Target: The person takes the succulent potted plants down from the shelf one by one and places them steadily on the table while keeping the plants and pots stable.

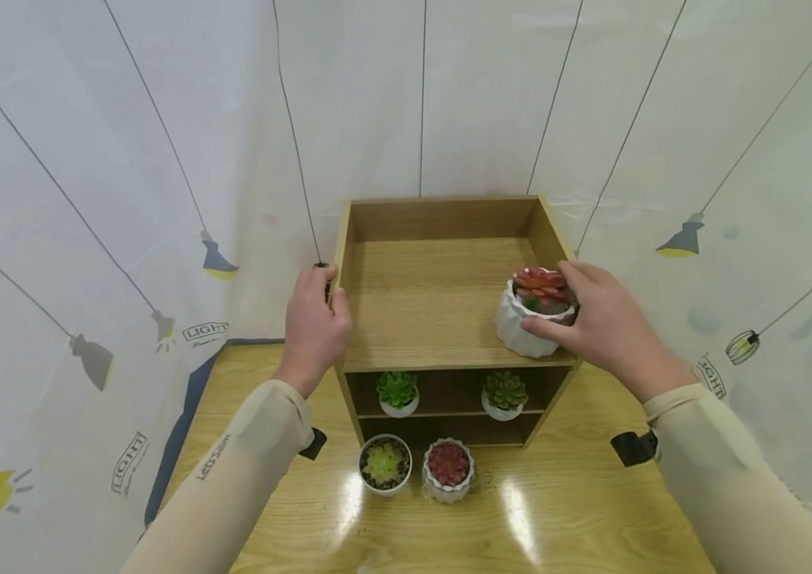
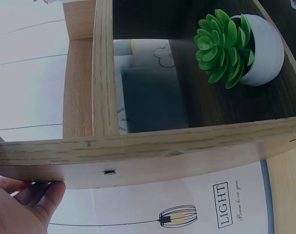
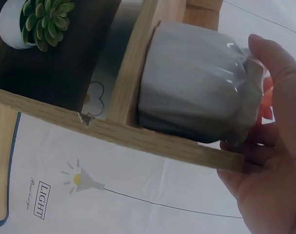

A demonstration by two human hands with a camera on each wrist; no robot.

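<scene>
A small wooden shelf [image 1: 434,303] stands upright against the backdrop. My left hand [image 1: 315,327] grips the upper part of its left side panel; in the left wrist view, fingers show on both sides of that board. On the right of the top compartment sits a red succulent in a ribbed white pot [image 1: 526,328]. My right hand [image 1: 609,327] holds this pot near its rim, thumb at the front and fingers around the far side. In the right wrist view the pot's base [image 3: 150,83] meets the shelf board. The plant is mostly hidden there.
One level down are a bright green succulent [image 1: 398,391] and a darker green one [image 1: 505,393], in white pots. Before the shelf, a yellow-green succulent [image 1: 384,465] and a dark red one [image 1: 448,465] stand on the wooden table [image 1: 578,510]. A lamp-printed white sheet [image 1: 477,96] hangs around.
</scene>
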